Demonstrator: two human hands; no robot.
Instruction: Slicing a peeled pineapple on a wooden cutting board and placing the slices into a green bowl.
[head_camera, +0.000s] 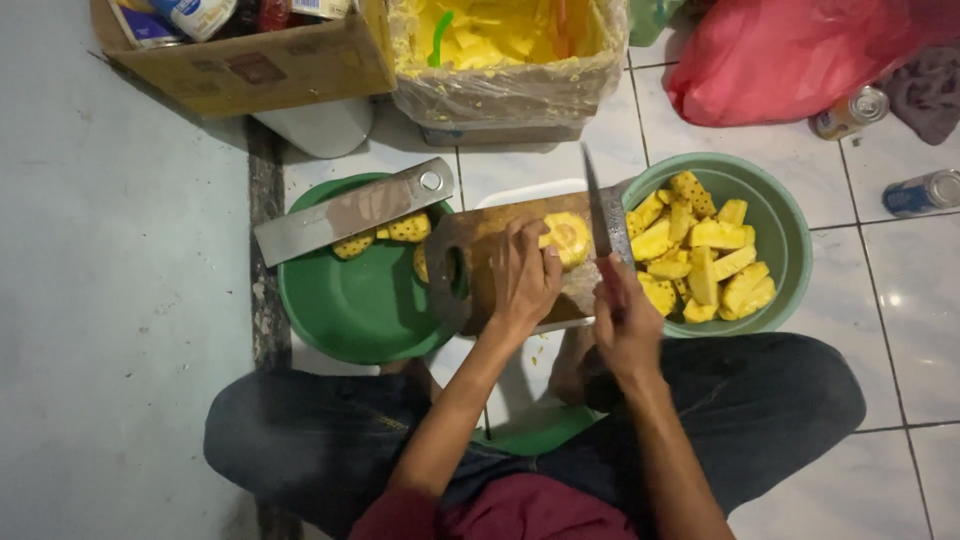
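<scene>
Head view: the person sits cross-legged on a tiled floor (560, 160), with a wooden cutting board (485, 255) placed in front of the knees. The left hand (522, 280) lies palm down on the board, fingers bent, and its fingertips press on a peeled yellow pineapple piece (570, 238) resting at the board's far right portion; this grip is a partly closed hold-down from the near side, not a full wrap. The right hand (622, 320) is fully closed around the handle of a knife (597, 210); the handle itself is hidden inside the fist. The blade points away from the person, stands on edge, and sits just beside the right side of the pineapple piece; whether the edge touches the fruit cannot be told. To the right of the board, a pale green basin (790, 235) holds a pile of cut pineapple chunks (700, 265), yellow with dark eyes on some faces. To the left, a darker green basin (350, 310) lies partly beneath the board; a flat metal bar (350, 212) rests across its far rim, and a few pineapple trimmings (400, 232) lie just beneath the bar. Farther away stand a plastic-lined box of yellow scraps (500, 50), a cardboard box (250, 65) and a red plastic bag (790, 55). Two drink cans (850, 112) lie on the tiles at the far right, well apart from the board.
</scene>
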